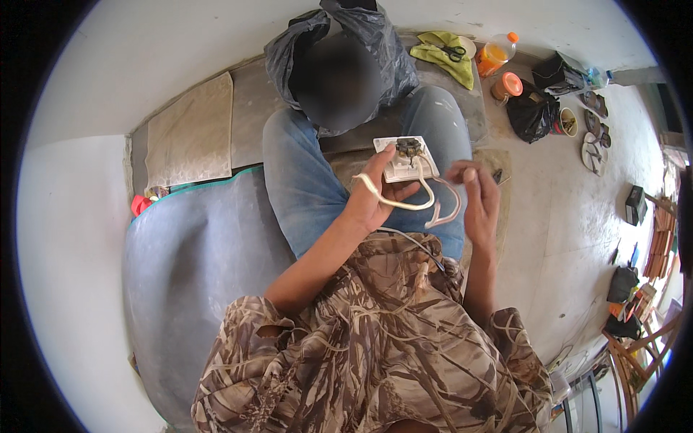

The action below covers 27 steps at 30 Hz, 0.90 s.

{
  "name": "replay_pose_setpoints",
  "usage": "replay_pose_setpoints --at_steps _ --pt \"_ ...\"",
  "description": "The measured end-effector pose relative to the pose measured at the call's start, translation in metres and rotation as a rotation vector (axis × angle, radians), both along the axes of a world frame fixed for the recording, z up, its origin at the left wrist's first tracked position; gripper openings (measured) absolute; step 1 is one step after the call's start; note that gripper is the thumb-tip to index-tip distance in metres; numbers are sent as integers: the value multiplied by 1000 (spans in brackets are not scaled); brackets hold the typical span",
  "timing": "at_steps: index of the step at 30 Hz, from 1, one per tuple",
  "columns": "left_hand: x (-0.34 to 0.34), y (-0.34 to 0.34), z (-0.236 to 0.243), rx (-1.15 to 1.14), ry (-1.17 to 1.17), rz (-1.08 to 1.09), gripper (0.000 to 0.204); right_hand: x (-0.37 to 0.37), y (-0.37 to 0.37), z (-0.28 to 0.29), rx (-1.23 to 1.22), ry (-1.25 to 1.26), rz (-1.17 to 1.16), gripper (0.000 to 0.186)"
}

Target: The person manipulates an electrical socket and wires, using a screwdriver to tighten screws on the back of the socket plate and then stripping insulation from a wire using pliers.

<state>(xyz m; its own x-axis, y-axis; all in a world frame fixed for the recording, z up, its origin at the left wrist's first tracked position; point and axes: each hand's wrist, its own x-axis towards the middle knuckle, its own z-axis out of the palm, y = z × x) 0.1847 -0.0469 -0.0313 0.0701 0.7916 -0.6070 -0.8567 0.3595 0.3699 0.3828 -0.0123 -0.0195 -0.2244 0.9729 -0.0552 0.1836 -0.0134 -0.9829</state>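
My left hand point(372, 195) grips a white square electrical plate point(397, 166), its back with a dark terminal block point(408, 146) facing up, held between my knees. A cream cable point(411, 206) and a paler pinkish wire point(453, 206) loop down from it. Just right of the plate is my right hand point(476, 195), raised with bent fingers near the pinkish wire; the fingertips are blurred, so whether they hold anything is unclear. A small dark item point(497, 175) lies behind that hand.
Ahead stand a black plastic bag point(393, 65) and, rightward, a green cloth point(451, 68) with scissors, bottles point(491, 58), containers and sandals point(595, 151). A grey padded sheet point(180, 274) lies left, beside the white wall. Bags and wooden pieces point(657, 245) line the far right.
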Motion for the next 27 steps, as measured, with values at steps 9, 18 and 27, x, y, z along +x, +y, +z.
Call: replay_pose_setpoints --at_steps 9,18,27 --pt "-8 -3 0 -48 -178 -38 42 59 0 -159 -858 367 -318 57" --pt "-20 -16 -13 -137 -325 7 44 73 -66 -165 -798 225 -234 56" --pt "-22 -19 -19 -181 -299 20 43 44 22 -52 -148 106 -157 37"
